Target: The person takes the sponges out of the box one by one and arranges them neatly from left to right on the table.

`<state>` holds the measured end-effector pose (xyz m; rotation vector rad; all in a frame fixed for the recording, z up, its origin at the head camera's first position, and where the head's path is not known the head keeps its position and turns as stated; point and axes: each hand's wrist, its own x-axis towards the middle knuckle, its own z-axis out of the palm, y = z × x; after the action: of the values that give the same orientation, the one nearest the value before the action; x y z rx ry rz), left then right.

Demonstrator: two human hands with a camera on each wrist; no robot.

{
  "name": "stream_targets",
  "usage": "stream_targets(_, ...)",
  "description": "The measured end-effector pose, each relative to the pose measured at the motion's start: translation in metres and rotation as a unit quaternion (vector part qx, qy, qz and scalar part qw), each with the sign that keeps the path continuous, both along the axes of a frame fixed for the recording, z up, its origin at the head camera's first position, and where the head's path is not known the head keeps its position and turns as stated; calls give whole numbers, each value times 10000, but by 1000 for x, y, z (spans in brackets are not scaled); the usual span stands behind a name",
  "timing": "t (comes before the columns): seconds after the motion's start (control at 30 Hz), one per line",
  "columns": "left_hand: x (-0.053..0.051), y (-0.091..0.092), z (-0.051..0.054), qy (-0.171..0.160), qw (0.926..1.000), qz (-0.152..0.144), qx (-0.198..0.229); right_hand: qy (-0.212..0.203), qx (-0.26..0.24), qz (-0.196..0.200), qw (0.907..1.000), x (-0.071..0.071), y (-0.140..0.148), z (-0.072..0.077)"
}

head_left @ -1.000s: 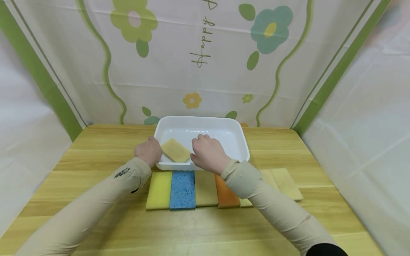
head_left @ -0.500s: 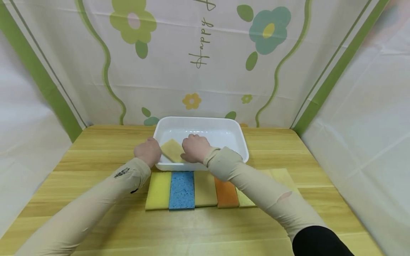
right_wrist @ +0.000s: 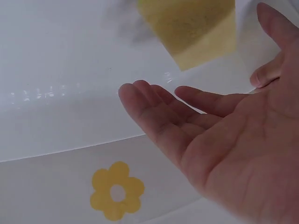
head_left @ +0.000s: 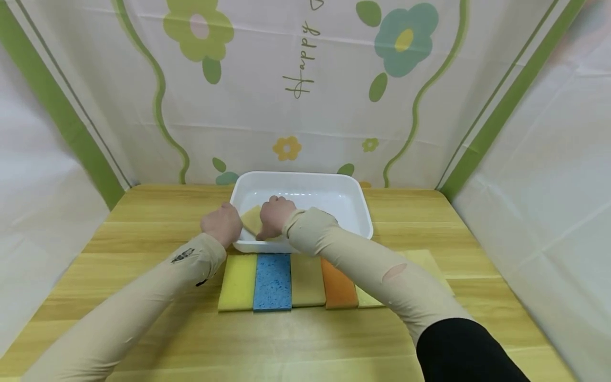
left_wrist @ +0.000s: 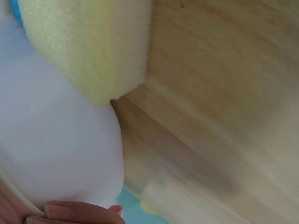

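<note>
A white rectangular tray (head_left: 329,201) stands at the back of the table. My left hand (head_left: 221,225) holds its left rim, fingers (left_wrist: 77,212) bent over the edge in the left wrist view. Inside the tray, at its left end, lies a tan sponge sheet (head_left: 251,218), partly hidden by my right hand (head_left: 277,215). In the right wrist view that hand hovers over the tray with loosely bent fingers (right_wrist: 149,107), thumb spread, holding nothing. The sponge sheet's corner (right_wrist: 201,37) appears beyond the fingers, apart from them.
Along the tray's front lies a row of sponge sheets: yellow (head_left: 237,284), blue (head_left: 272,284), tan (head_left: 307,281), orange (head_left: 339,286) and pale yellow (head_left: 368,300). My right sleeve covers part of the row's right end. A flower-printed curtain (head_left: 238,116) hangs behind the tray.
My right hand has moved left inside the tray, from beside the tan sponge sheet to over it. The left hand stays on the tray's rim.
</note>
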<state>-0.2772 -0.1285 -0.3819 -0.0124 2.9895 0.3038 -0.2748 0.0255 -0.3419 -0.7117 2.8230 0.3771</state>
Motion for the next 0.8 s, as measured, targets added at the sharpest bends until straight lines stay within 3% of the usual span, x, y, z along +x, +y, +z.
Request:
stream_targets(0.17, 0, 0, 0, 68, 10000, 24, -50, 121, 373, 236, 9990, -3, -8, 2)
stream_targets(0.27, 0, 0, -1, 100, 9999, 25, -43, -59, 355, 127, 9993, -6, -9, 2)
stream_targets(0.4, 0, 0, 0, 109, 9999, 36, -2, -351, 179, -89, 9992, -15, -8, 1)
stream_targets(0.8, 1, 0, 0, 48, 10000, 6, 6, -703, -301, -71, 9970, -28, -1, 1)
